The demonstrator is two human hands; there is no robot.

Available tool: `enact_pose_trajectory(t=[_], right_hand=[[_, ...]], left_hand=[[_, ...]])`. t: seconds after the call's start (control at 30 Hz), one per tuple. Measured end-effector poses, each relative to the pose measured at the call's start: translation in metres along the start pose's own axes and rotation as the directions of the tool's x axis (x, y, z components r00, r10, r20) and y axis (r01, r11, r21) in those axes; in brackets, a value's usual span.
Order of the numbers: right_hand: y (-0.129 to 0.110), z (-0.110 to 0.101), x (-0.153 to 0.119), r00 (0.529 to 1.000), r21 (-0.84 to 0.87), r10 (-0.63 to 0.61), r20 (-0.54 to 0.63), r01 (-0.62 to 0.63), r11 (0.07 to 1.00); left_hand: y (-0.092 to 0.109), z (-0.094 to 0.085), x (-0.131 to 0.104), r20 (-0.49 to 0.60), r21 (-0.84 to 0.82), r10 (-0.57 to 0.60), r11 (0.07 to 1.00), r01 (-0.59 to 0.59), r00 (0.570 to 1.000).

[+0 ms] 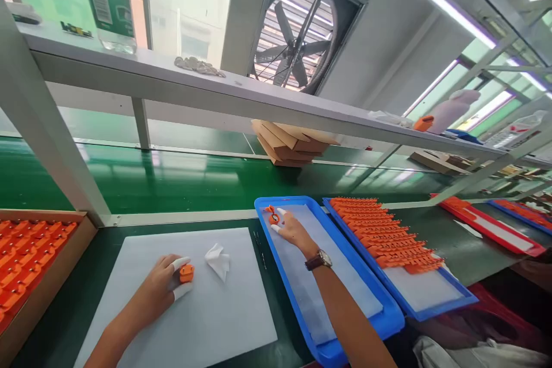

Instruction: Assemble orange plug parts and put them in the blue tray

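My left hand [161, 284] is over the white sheet [207, 322], its thumb and finger, both in white finger covers, pinching a small orange piece [187, 273]. To its right lies a crumpled white tissue [218, 261]. Reaching into the far end of a blue tray [317, 276], my right hand [295, 231] has its white-covered thumb and finger around the near edge of an orange watch-like piece [273, 217] with a dark round middle. That piece rests on the tray's pale liner. A wristwatch with a brown strap sits on my right wrist.
A second blue tray [418, 296] holds rows of orange pieces [379, 233]. At the left stands a cardboard box [64, 276] of orange parts. Thin tweezers-like tools [260, 250] lie beside the sheet. Across the back runs a metal shelf frame [215, 89], with brown cardboard [288, 144] behind it.
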State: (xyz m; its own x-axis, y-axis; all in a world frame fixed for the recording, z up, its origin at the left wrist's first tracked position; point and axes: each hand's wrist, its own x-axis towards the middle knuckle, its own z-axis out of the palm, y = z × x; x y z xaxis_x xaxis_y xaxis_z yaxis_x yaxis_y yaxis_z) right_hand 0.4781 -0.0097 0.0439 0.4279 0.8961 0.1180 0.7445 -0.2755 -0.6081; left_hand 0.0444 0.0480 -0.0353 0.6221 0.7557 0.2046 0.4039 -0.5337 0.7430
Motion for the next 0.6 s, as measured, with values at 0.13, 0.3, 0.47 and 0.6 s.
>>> enact_pose_trajectory(t=[0.13, 0.3, 0.47, 0.6], right_hand=[[-0.040, -0.017, -0.035, 0.996, 0.000, -0.061, 0.059, 0.061, 0.998], [-0.097, 0.025, -0.098, 0.919, 0.014, -0.347, 0.189, 0.351, 0.936], [-0.116, 0.109, -0.109, 0.861, 0.048, -0.437, 0.261, 0.441, 0.896], [-0.125, 0.135, -0.093, 0.849, 0.079, -0.457, 0.267, 0.453, 0.888]], left_hand=[[0.007, -0.010, 0.000, 0.112, -0.023, -0.050, 0.998, 0.053, 0.992], [0.011, -0.016, 0.000, 0.130, -0.047, -0.050, 0.997, 0.056, 0.990], [0.016, -0.016, 0.002, 0.100, -0.083, -0.041, 0.995, 0.049, 0.994], [0.018, -0.012, 0.004, 0.032, -0.149, -0.117, 0.981, 0.121, 0.993]])
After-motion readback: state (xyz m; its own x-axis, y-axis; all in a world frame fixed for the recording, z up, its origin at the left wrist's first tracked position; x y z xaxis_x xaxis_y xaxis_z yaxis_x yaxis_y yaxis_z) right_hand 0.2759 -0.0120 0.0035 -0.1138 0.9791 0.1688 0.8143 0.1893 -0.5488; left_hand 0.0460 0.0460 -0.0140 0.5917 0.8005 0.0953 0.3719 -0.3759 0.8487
